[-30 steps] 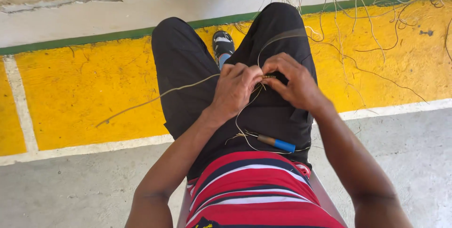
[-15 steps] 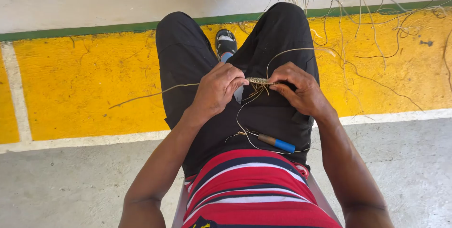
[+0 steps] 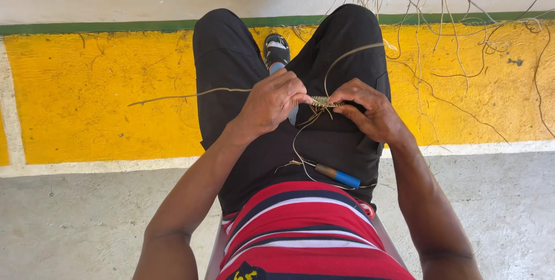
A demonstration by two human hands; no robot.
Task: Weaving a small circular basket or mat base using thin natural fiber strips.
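Seated person braiding plant fibre over the lap, head view. The left hand (image 3: 270,102) is pinched closed on the near end of a short plaited cord (image 3: 321,102), thumb and fingertips bunched; the right hand (image 3: 369,108) is pinched closed on the cord's other end, so that the finished plait spans the small gap between the two hands, above the black trousers (image 3: 231,72). A second ago the hands were pressed together with the fingers interlocked over the work and no plait showed; half a second ago they had begun to part; now they stand apart with the plait drawn taut between them. This suggests that one crossing has been tightened and the strands are set out for the next.

From the left hand a long loose fibre strand (image 3: 185,95) runs out to the left across the thigh and over the yellow painted floor band (image 3: 87,95). From the right hand a second strand arcs up over the knee (image 3: 347,57). Thin tails hang from the plait down to the lap, where a blue-handled tool (image 3: 338,176) lies untouched against the red striped shirt (image 3: 300,222). A pile of loose fibres (image 3: 462,43) spreads over the floor at the upper right, beyond the green stripe (image 3: 115,26). One sandalled foot (image 3: 276,50) shows between the knees.
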